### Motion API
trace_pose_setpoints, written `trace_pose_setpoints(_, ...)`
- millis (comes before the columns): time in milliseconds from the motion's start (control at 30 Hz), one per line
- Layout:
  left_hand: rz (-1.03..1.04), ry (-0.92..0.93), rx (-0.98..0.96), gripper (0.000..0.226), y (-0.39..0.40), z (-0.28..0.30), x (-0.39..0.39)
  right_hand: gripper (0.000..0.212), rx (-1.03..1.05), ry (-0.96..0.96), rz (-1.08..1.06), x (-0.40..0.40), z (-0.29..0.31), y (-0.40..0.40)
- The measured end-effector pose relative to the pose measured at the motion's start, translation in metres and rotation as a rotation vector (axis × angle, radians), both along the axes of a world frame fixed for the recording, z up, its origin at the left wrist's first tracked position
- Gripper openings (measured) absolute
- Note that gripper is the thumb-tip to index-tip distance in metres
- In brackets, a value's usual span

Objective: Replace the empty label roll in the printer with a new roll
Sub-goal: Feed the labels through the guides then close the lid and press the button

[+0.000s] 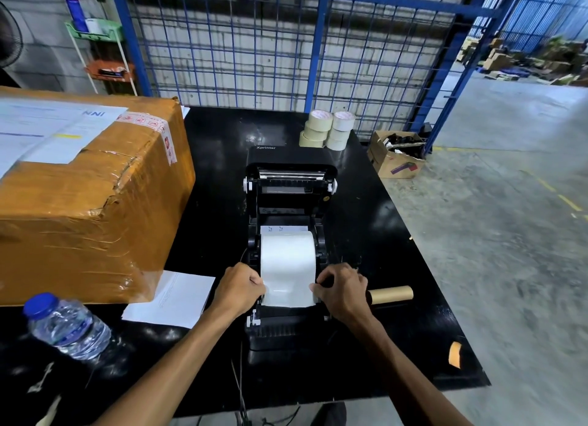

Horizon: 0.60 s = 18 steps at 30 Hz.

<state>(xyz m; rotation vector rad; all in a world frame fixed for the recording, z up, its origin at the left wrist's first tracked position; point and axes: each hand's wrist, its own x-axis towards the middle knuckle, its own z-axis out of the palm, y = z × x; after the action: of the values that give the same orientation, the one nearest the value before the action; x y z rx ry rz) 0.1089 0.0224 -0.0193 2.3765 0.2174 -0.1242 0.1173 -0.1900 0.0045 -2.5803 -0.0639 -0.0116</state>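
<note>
A black label printer (289, 183) stands in the middle of the black table with its lid tilted open away from me. A white label roll (288, 253) lies in its bay, and a strip of labels runs from it toward me. My left hand (240, 287) pinches the left edge of that strip. My right hand (342, 287) pinches the right edge. A bare brown cardboard core (393, 294) lies on the table just right of my right hand.
A large taped cardboard box (89, 196) fills the table's left side. A water bottle (68, 327) lies at the near left, beside white sheets of paper (173, 300). Stacked tape rolls (329, 129) stand behind the printer. A blue wire fence (286, 43) backs the table.
</note>
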Motion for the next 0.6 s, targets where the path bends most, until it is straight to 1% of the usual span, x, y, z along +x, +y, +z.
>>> trace_pose_setpoints(67,0.011,0.010,0.018,0.033,-0.002,0.004,0.000,0.020,-0.053,-0.180,0.051,-0.007,-0.002,-0.003)
trace_pose_setpoints(100,0.013,0.006,0.022,0.038,-0.003,0.005,0.000,0.021,-0.087,-0.240,0.142,-0.010,-0.001,-0.005)
trace_pose_setpoints(133,0.014,0.002,0.017,0.042,-0.004,0.008,0.000,0.019,-0.134,-0.268,0.277,-0.011,0.000,-0.005)
trace_pose_setpoints(200,0.015,-0.006,0.016,0.045,-0.005,0.010,-0.001,0.021,-0.265,-0.212,0.540,-0.012,0.002,-0.002)
trace_pose_setpoints(233,0.017,-0.008,0.016,0.047,-0.006,0.011,-0.002,0.025,-0.327,-0.208,0.627,-0.010,0.001,0.000)
trace_pose_setpoints(300,0.034,-0.002,0.000,0.049,-0.005,0.009,-0.003,0.030,-0.411,-0.216,0.725,-0.005,0.002,0.006)
trace_pose_setpoints(333,0.045,0.007,-0.005,0.047,-0.005,0.007,-0.003,0.031,-0.453,-0.205,0.756,-0.002,0.003,0.008)
trace_pose_setpoints(400,0.057,0.028,-0.012,0.035,-0.005,0.004,-0.001,0.029,-0.534,-0.193,0.834,0.005,0.004,0.010)
trace_pose_setpoints(433,0.064,0.033,-0.027,0.031,-0.005,0.004,-0.001,0.026,-0.566,-0.211,0.872,0.007,0.005,0.011)
trace_pose_setpoints(500,0.064,0.033,-0.041,0.026,-0.005,0.006,-0.002,0.021,-0.694,-0.239,0.927,0.009,0.005,0.013)
trace_pose_setpoints(533,0.063,0.028,-0.050,0.023,-0.005,0.008,-0.003,0.024,-0.761,-0.247,0.954,0.009,0.005,0.014)
trace_pose_setpoints(600,0.083,-0.004,-0.086,0.019,-0.006,0.012,-0.008,0.028,-0.813,-0.317,1.005,0.009,0.002,0.015)
